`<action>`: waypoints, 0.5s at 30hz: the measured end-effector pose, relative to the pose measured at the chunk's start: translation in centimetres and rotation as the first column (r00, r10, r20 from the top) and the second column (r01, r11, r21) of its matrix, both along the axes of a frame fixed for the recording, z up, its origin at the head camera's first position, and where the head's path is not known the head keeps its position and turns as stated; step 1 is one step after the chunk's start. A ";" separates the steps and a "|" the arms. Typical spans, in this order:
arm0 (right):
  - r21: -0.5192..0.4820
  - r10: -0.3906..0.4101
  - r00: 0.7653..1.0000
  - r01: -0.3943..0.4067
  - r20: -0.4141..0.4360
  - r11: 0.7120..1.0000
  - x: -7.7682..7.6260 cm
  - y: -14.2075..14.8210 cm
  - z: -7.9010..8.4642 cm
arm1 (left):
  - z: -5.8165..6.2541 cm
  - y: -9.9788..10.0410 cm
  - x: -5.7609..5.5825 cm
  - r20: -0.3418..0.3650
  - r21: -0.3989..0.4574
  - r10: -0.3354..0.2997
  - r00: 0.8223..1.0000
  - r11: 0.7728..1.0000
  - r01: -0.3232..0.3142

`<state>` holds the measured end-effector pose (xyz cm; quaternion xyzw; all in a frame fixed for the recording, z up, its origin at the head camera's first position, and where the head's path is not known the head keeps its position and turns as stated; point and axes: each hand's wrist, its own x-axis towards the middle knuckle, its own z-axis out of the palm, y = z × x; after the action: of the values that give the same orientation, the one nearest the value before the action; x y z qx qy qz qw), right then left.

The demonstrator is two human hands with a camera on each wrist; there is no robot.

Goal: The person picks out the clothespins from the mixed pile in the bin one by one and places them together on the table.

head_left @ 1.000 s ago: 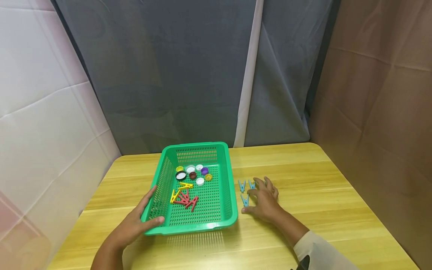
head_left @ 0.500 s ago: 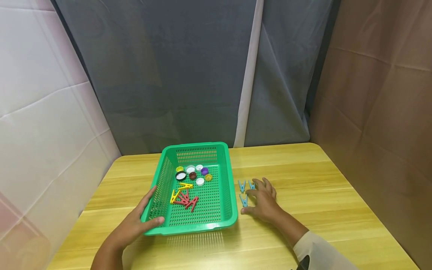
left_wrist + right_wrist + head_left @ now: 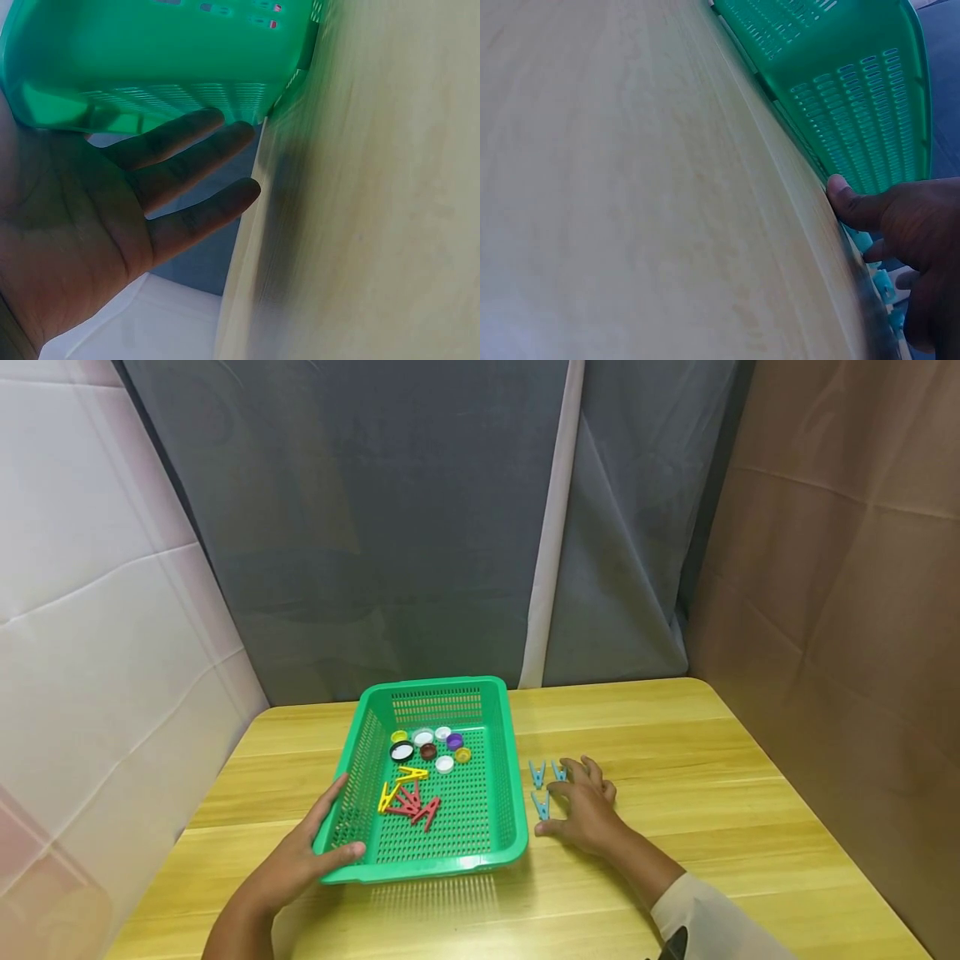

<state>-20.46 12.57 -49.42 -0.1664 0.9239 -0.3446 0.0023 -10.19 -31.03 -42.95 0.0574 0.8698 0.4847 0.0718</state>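
My left hand holds the near left corner of a green basket, thumb over the rim and fingers outside. In the left wrist view three fingers stretch out straight and spread beside the basket wall. My right hand rests on the table right of the basket, fingers bent loosely. A light-blue clothespin lies between its thumb and index finger. Just beyond are two more light-blue clothespins, a left one and a right one, the latter partly behind the fingers.
Inside the basket lie red clothespins, yellow clothespins and several bottle caps in different colours. The wooden table ends at a grey curtain at the back. Cloth walls stand on both sides.
My right hand and the near light-blue clothespin have shifted slightly left, toward the basket, since the earliest frame. The left hand and basket stay in place.
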 end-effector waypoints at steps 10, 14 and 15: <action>-0.001 0.000 1.000 0.000 0.002 1.000 0.0 -0.1 0.0 | -0.1 0.0 0.0 -0.008 0.005 -0.005 1.000 1.000 0.005; 0.005 0.000 1.000 0.000 0.002 1.000 0.0 0.0 0.2 | 0.0 0.0 0.0 -0.012 0.012 -0.008 1.000 1.000 0.008; 0.006 -0.002 1.000 0.002 0.004 1.000 0.1 -0.1 0.3 | 0.0 0.0 0.0 -0.014 0.012 -0.008 1.000 1.000 0.009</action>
<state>-20.38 12.52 -49.11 -0.1647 0.9252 -0.3420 0.0042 -10.17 -31.01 -42.90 0.0650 0.8671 0.4893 0.0672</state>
